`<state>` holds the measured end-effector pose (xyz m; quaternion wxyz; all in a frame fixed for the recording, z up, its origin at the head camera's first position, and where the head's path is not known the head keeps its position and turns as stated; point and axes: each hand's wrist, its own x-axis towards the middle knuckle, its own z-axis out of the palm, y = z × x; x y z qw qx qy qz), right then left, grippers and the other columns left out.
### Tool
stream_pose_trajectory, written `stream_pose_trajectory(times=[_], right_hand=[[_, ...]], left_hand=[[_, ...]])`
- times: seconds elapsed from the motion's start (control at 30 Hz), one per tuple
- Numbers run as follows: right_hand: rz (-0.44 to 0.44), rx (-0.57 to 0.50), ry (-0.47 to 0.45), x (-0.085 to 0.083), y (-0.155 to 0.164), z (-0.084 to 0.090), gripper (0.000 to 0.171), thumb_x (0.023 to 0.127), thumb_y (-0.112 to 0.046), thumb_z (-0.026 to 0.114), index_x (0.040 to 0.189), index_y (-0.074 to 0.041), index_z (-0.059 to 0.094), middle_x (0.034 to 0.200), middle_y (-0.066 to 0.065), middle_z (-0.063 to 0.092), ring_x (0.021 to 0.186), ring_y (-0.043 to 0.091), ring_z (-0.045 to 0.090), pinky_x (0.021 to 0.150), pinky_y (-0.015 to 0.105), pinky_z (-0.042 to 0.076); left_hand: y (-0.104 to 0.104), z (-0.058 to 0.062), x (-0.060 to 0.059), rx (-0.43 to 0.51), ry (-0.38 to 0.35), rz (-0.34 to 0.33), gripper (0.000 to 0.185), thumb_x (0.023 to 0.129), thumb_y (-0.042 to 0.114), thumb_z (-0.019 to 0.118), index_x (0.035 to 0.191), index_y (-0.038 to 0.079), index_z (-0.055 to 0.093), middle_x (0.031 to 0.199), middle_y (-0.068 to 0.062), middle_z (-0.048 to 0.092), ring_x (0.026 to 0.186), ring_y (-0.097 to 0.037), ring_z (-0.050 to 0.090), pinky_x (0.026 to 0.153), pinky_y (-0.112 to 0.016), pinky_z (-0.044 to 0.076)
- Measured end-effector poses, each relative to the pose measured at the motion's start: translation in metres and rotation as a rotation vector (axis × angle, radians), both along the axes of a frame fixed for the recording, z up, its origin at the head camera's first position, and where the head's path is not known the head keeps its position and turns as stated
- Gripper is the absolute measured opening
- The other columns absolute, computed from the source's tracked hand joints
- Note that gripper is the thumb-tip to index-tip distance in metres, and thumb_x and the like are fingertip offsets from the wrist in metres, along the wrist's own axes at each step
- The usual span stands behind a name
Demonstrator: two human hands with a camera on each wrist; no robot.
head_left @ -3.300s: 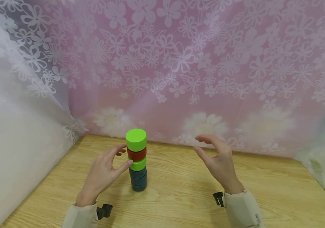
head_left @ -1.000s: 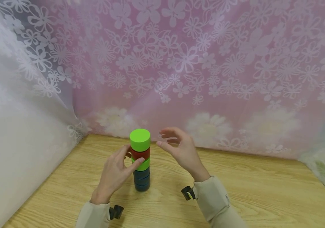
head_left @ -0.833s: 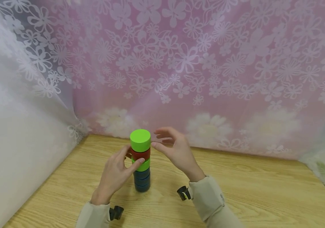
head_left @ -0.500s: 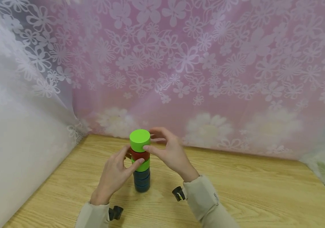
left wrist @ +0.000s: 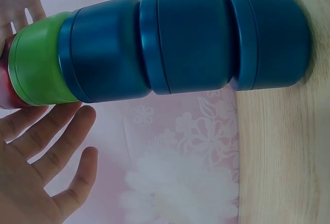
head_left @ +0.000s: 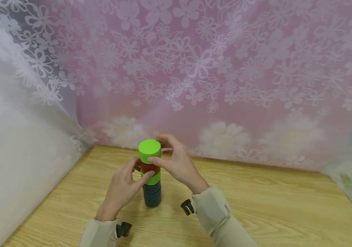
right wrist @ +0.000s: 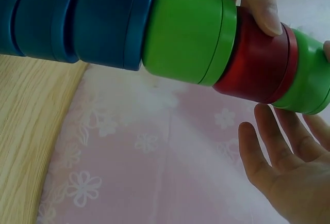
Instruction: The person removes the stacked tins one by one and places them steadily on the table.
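We see a stack of round blocks (head_left: 150,175) standing upright on the desk (head_left: 256,206) near the flowered curtain (head_left: 194,68). Our right hand (head_left: 176,163) pinches the top green block (head_left: 149,151). Our left hand (head_left: 121,187) pinches the lower green block (head_left: 152,178), beneath the red block (head_left: 150,167).

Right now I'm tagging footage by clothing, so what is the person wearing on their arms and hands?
Both hands are bare: no gloves or rings show on the left hand or the right hand. Each arm wears a loose beige sleeve ending at the wrist; the right one bears small dark lettering, too small to read. A small black device sits at each wrist.
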<state>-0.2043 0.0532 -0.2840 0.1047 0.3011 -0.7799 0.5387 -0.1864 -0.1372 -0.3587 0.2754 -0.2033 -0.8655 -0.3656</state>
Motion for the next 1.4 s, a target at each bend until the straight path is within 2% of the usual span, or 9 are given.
stream_pose_trajectory(times=[0.2, 0.33, 0.73, 1.03, 1.27, 1.4], right_hand=[[0.008, 0.033, 0.017, -0.002, -0.002, 0.001, 0.057, 0.086, -0.011, 0.082, 0.137, -0.004, 0.058, 0.125, 0.009, 0.065, 0.113, 0.025, 0.062, 0.096, 0.045, 0.050], [0.013, 0.038, 0.020, -0.002, -0.002, 0.000, 0.056, 0.086, -0.010, 0.082, 0.135, -0.002, 0.058, 0.123, 0.010, 0.066, 0.112, 0.026, 0.062, 0.096, 0.048, 0.051], [0.003, -0.043, 0.009, 0.000, 0.007, 0.003, 0.053, 0.085, -0.007, 0.082, 0.133, -0.001, 0.060, 0.118, 0.011, 0.067, 0.108, 0.027, 0.063, 0.095, 0.050, 0.052], [-0.013, -0.039, 0.027, 0.000, 0.023, 0.000, 0.052, 0.086, -0.008, 0.083, 0.133, -0.001, 0.061, 0.120, 0.010, 0.068, 0.108, 0.025, 0.063, 0.094, 0.050, 0.051], [-0.022, -0.043, 0.058, -0.002, 0.033, -0.007, 0.053, 0.083, -0.005, 0.084, 0.131, 0.001, 0.062, 0.121, 0.010, 0.068, 0.108, 0.025, 0.063, 0.093, 0.047, 0.052], [-0.028, -0.042, 0.059, -0.001, 0.038, -0.008, 0.052, 0.084, -0.006, 0.083, 0.131, 0.001, 0.062, 0.120, 0.010, 0.068, 0.108, 0.025, 0.063, 0.093, 0.047, 0.051]], left_hand=[[-0.001, -0.001, 0.000, -0.001, 0.015, -0.006, 0.044, 0.090, 0.022, 0.081, 0.127, 0.007, 0.064, 0.096, -0.004, 0.072, 0.082, -0.017, 0.068, 0.058, -0.027, 0.048], [0.000, 0.000, 0.000, -0.003, 0.019, -0.010, 0.046, 0.089, 0.022, 0.081, 0.128, 0.006, 0.063, 0.095, -0.005, 0.072, 0.081, -0.018, 0.068, 0.057, -0.027, 0.048], [0.000, 0.001, -0.001, -0.016, 0.051, -0.001, 0.045, 0.089, 0.023, 0.081, 0.125, 0.003, 0.064, 0.093, -0.002, 0.071, 0.082, -0.014, 0.068, 0.068, -0.037, 0.055], [-0.001, -0.001, 0.000, -0.005, 0.031, 0.012, 0.046, 0.089, 0.023, 0.081, 0.126, 0.004, 0.065, 0.092, 0.000, 0.070, 0.082, -0.013, 0.066, 0.063, -0.031, 0.051], [0.000, -0.001, -0.002, -0.010, 0.037, 0.008, 0.044, 0.089, 0.025, 0.081, 0.125, 0.005, 0.066, 0.091, 0.003, 0.070, 0.082, -0.011, 0.066, 0.071, -0.039, 0.053], [0.000, -0.002, -0.002, -0.012, 0.031, 0.009, 0.044, 0.089, 0.025, 0.081, 0.125, 0.005, 0.065, 0.091, 0.003, 0.070, 0.082, -0.012, 0.066, 0.072, -0.039, 0.054]])
